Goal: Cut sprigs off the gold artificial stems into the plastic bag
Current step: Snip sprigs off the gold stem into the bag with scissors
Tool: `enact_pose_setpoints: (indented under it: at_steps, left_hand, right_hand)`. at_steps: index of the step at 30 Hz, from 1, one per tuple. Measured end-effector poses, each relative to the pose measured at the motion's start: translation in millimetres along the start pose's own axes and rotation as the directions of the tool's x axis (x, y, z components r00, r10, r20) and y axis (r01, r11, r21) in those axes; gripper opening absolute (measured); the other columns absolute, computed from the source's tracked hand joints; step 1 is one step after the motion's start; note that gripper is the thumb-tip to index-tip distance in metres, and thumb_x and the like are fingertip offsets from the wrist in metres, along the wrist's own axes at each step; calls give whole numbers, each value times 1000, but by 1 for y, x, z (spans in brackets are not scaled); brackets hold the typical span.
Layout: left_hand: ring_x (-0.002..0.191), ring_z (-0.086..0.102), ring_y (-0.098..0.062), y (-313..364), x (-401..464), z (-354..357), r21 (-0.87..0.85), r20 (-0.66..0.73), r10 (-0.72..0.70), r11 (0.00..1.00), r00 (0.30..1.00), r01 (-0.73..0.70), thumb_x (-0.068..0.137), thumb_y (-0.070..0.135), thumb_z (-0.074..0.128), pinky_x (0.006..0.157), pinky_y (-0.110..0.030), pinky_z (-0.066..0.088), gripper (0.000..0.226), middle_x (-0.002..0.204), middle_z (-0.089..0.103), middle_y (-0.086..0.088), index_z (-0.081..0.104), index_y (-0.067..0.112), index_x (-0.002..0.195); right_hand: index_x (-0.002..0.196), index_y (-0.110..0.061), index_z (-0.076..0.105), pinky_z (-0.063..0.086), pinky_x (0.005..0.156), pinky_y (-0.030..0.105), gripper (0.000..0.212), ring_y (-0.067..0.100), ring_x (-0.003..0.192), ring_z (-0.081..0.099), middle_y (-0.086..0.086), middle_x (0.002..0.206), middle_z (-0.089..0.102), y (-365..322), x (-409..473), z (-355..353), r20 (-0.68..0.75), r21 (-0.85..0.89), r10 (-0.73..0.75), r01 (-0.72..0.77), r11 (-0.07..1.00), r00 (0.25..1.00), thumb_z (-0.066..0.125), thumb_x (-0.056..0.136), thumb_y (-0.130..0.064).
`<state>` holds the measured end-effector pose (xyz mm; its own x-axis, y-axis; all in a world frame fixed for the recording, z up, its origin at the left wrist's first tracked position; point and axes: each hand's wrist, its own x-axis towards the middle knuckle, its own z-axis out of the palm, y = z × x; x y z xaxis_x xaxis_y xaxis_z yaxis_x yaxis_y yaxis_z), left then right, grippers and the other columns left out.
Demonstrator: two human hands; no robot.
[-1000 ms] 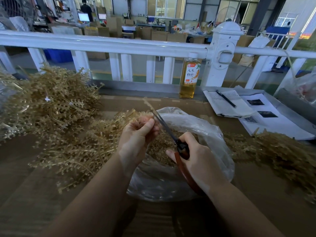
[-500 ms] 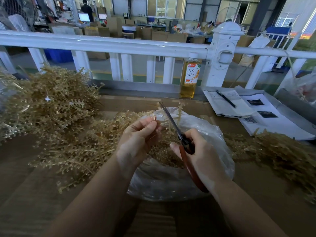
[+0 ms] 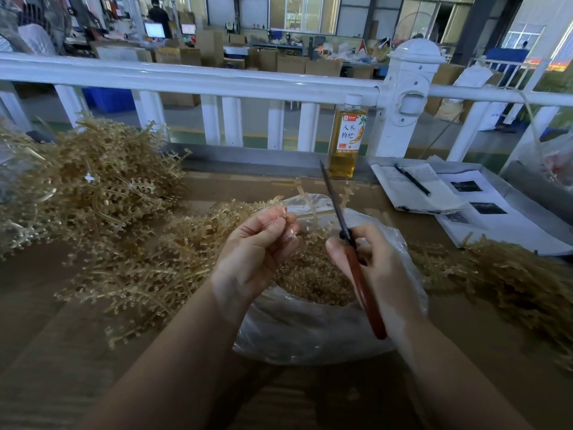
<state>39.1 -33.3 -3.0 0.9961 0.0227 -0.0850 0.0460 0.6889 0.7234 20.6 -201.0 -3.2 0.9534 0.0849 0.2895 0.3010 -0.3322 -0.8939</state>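
Head view, from the left: a big heap of gold stems [image 3: 93, 181] lies well out past the left hand [image 3: 254, 256], probably the uncut stock kept in easy reach, with more loose stems [image 3: 148, 268] spread just beside that hand. The left hand pinches 1 stem [image 3: 310, 209] between thumb and curled fingertips, holding it up over the plastic bag [image 3: 310, 333] — a placement that should let cut sprigs drop straight in. The bag sits open under and between both hands, already holding a bed of cut sprigs [image 3: 313, 277]. The right hand [image 3: 381, 268] grips red-handled scissors [image 3: 347, 243], blades pointing up and away, close against the stem's sprigs; blades look nearly together. Further right of that hand lie another gold pile [image 3: 508, 274], papers [image 3: 465, 206] with a pen [image 3: 412, 179], and — behind — 1 bottle [image 3: 347, 138].
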Motion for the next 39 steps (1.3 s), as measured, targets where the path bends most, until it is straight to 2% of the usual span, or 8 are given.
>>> enact_pose_setpoints:
  at_steps: [9, 13, 16, 23, 29, 31, 36, 39]
  left_hand:
    - [64, 67, -10, 0, 2, -3, -18, 21, 1, 1000, 1000, 0, 79, 2, 57, 53, -22, 56, 14, 77, 69, -7, 63, 5, 92]
    - [65, 66, -10, 0, 3, -4, -28, 21, 5, 1000, 1000, -4, 71, 6, 60, 56, -24, 57, 19, 76, 70, -6, 64, 7, 90]
    - [64, 66, -9, 1, 4, -5, -37, -11, 15, 999, 1000, -16, 79, 3, 58, 56, -24, 57, 14, 76, 70, -5, 63, 8, 90]
    - [70, 69, -16, 1, 7, -3, -27, -86, 90, 995, 992, -93, 94, -2, 45, 68, -32, 58, 21, 82, 72, -7, 55, 10, 80]
    - [61, 68, -10, 8, 14, -6, 0, -262, 177, 983, 949, -183, 100, 5, 35, 61, -30, 58, 23, 83, 65, -3, 51, 19, 91]
    - [62, 63, -13, 13, 17, -10, -135, -284, 72, 984, 956, -114, 98, 6, 39, 60, -32, 58, 21, 82, 59, -3, 56, 17, 94]
    - [61, 53, -14, 1, 11, 4, -291, 32, -272, 918, 962, 269, 94, 17, 43, 84, -41, 54, 30, 67, 55, -2, 63, 9, 72]
    - [82, 60, -24, -7, 7, 11, -189, 59, -416, 888, 908, 419, 99, 24, 37, 98, -44, 43, 32, 104, 64, -15, 64, 8, 103]
  right_hand:
    - [93, -26, 60, 37, 40, 20, 34, 8, 47, 48, -7, 52, 56, -8, 3, -7, -78, 258, 136, -112, 960, 988, 63, 71, -53]
    - [93, -28, 59, 39, 41, 20, 18, 8, 46, 50, -4, 55, 59, -7, 5, -7, -108, 249, 147, -116, 961, 983, 73, 82, -23]
    - [92, -30, 58, 42, 39, 20, 34, 6, 40, 50, -2, 57, 62, -7, 7, -6, -124, 220, 145, -116, 969, 982, 72, 80, -1]
    - [92, -30, 55, 42, 42, 12, 43, 0, 43, 54, -6, 62, 66, -16, 5, -7, -6, 175, 97, -94, 980, 995, 68, 79, 9]
    - [99, -27, 57, 46, 46, 21, 41, 14, 58, 57, -1, 69, 62, -16, 5, -7, -76, 374, 141, -103, 922, 987, 62, 83, 10]
    - [98, -29, 57, 46, 44, 20, 39, 10, 57, 59, 0, 71, 62, -14, 8, -8, -147, 373, 161, -96, 923, 976, 63, 84, 8]
    - [96, -33, 56, 49, 47, 20, 33, 7, 59, 65, -6, 70, 70, -13, 18, 4, -77, 289, 182, -152, 945, 980, 68, 85, -3]
    - [101, -27, 60, 49, 52, 12, 27, -2, 61, 65, -15, 72, 69, -14, 20, 12, -44, 235, 152, -138, 962, 987, 71, 84, -9]
